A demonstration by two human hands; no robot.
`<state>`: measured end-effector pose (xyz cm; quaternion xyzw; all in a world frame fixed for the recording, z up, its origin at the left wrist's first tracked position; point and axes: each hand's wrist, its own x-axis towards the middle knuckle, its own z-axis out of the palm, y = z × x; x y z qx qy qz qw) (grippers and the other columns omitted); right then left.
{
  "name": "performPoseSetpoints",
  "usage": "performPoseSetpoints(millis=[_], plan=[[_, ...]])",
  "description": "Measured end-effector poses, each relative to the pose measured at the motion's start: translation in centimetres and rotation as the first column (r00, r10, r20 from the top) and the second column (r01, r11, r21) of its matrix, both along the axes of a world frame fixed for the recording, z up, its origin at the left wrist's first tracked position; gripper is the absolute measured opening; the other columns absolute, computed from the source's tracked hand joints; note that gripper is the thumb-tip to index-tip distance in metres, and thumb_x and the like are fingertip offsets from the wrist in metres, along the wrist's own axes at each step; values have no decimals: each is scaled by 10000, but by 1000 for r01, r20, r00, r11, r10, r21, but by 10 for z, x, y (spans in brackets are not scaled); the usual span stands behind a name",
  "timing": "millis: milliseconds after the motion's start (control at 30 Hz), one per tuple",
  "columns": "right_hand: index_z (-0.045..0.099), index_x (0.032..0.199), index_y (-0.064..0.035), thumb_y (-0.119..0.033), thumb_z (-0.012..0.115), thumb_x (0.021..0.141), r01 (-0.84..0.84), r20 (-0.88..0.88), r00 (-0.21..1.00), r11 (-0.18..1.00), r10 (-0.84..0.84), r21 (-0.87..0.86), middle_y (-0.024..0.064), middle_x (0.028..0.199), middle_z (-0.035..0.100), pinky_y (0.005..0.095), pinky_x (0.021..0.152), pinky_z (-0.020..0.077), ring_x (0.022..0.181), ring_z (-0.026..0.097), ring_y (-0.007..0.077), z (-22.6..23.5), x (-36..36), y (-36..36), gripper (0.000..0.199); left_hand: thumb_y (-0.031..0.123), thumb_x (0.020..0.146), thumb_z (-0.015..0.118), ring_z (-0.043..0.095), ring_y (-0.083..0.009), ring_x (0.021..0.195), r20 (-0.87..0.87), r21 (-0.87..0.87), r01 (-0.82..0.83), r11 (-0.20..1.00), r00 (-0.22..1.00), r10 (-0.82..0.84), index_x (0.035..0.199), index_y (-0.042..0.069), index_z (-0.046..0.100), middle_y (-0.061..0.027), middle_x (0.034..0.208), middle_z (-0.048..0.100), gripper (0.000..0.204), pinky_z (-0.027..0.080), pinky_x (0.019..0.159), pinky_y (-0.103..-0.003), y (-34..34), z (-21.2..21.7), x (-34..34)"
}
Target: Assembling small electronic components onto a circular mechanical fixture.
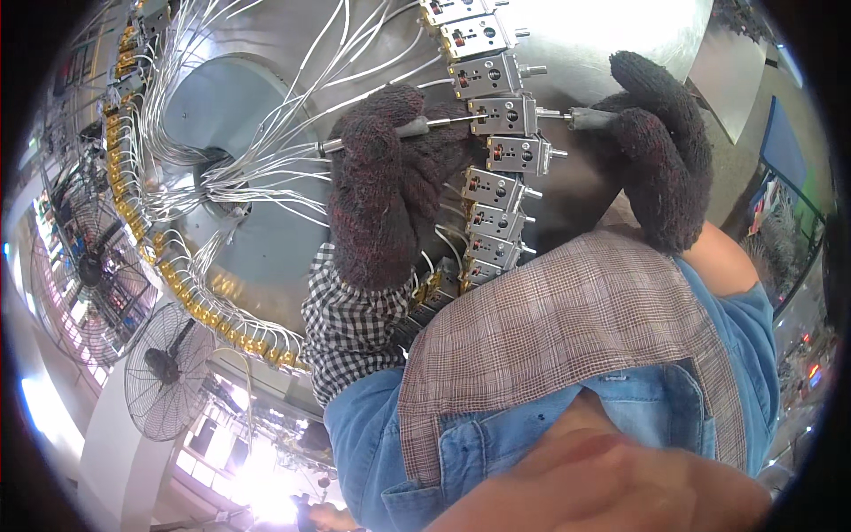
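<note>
Our gloved left hand (pixel 381 191), fingers clamped on a metal rod (pixel 403 130) | our gloved right hand (pixel 660 146), fingers clamped on a shaft (pixel 581 116) | between them the grey switch block (pixel 503 115) | white wires (pixel 266 168) beside it.

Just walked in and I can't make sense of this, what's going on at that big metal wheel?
A person in dark knit gloves works at a round metal fixture ringed with small boxy metal units trailing white wires. The left hand holds a thin metal tool pointed at one unit. The right hand pinches the shaft sticking out of that unit's other side. Two fans stand at the left.
</note>
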<state>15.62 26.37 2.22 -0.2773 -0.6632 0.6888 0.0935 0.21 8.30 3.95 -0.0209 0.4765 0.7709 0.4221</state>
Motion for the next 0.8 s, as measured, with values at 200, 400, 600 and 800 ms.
performPoseSetpoints(millis=[200,400,600,800], plan=[[477,1175,6,-152,553,848,31,-56,998,993,-24,115,135,1032,569,270,677,500,765,592,169,4,-4,-9,370,374,870,515,625,-284,860,-67,119,4,993,998,4,1046,-18,501,-201,937,597,429,545,729,-367,0,-8,2],[503,1146,2,-80,547,842,24,-205,977,935,53,355,126,1056,568,256,652,519,751,607,151,5,-14,-8,319,374,873,510,628,-278,835,-1,28,11,1000,1000,-11,1049,-5,504,-192,929,607,418,547,689,-352,-6,-6,-4],[521,1133,-14,-170,537,869,37,-85,996,996,-31,76,92,915,605,243,633,498,759,581,130,-1,-8,-7,307,366,874,510,617,-295,838,22,81,-16,997,1000,14,1077,10,493,-188,957,598,410,537,714,-400,-7,-9,-2],[469,1176,15,-252,423,927,-29,29,999,996,26,81,142,1084,542,296,728,507,875,585,204,6,-10,-5,367,355,866,526,609,-308,880,8,121,-27,992,1000,27,1083,16,495,-181,953,594,404,541,739,-400,-8,-17,-6]])
